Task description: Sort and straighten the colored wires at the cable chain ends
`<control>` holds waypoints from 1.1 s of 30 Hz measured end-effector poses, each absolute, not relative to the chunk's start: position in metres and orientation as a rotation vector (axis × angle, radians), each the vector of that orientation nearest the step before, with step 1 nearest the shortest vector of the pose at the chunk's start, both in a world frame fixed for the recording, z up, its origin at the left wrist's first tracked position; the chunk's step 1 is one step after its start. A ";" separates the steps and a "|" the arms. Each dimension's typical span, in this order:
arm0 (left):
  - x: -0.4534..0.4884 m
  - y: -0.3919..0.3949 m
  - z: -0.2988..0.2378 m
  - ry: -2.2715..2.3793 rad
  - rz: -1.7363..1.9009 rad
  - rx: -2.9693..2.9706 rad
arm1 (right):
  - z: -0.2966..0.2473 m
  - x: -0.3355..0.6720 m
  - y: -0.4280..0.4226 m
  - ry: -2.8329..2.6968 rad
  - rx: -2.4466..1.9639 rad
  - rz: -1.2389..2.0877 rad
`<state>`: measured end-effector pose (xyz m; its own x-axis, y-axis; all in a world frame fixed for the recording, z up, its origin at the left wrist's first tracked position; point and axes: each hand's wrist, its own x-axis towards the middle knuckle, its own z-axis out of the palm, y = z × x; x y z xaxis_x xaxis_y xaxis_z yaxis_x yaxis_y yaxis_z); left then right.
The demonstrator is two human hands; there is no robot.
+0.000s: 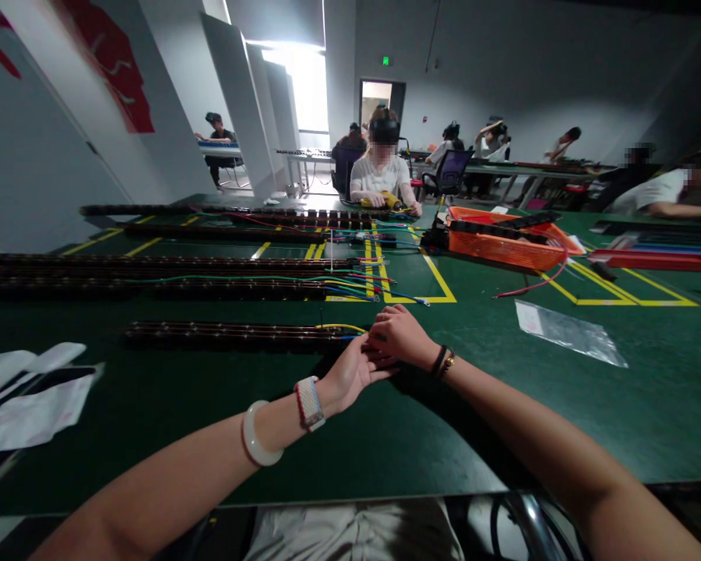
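My left hand (354,372) is turned palm up on the near side of the green table, its fingers stretched out to the right. Over that palm, my right hand (406,336) has its fingers curled together; whatever they pinch, if anything, is hidden. Just left of both hands lies a long dark strip (227,331) with small light marks along it. From its right end, a yellow wire (342,326) and a blue wire run toward my fingertips, and I cannot tell whether either hand touches them.
Beyond lie more long dark strips (152,269) with coloured wire ends. An orange basket (502,253) stands at the right, behind a clear plastic bag (569,333). White packets (35,397) lie at left. Across the table sits a person (379,167) holding a yellow tool (389,201).
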<state>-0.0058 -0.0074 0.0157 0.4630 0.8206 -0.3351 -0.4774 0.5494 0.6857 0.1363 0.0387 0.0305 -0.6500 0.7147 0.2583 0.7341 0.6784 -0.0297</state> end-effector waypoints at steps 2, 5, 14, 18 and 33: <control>-0.005 -0.007 0.013 0.690 0.930 0.496 | 0.035 0.133 0.033 -2.673 -1.152 -0.256; -0.002 -0.006 0.008 0.676 0.978 0.481 | 0.036 0.129 0.027 -2.732 -1.105 -0.488; 0.001 -0.003 0.005 0.724 1.030 0.460 | 0.036 0.123 0.016 -2.869 -0.936 -0.747; 0.000 -0.002 0.007 0.738 1.030 0.440 | 0.041 0.122 0.016 -2.944 -0.914 -0.726; -0.003 -0.001 -0.001 0.659 1.012 0.485 | 0.072 0.140 0.021 -2.906 -1.326 -0.293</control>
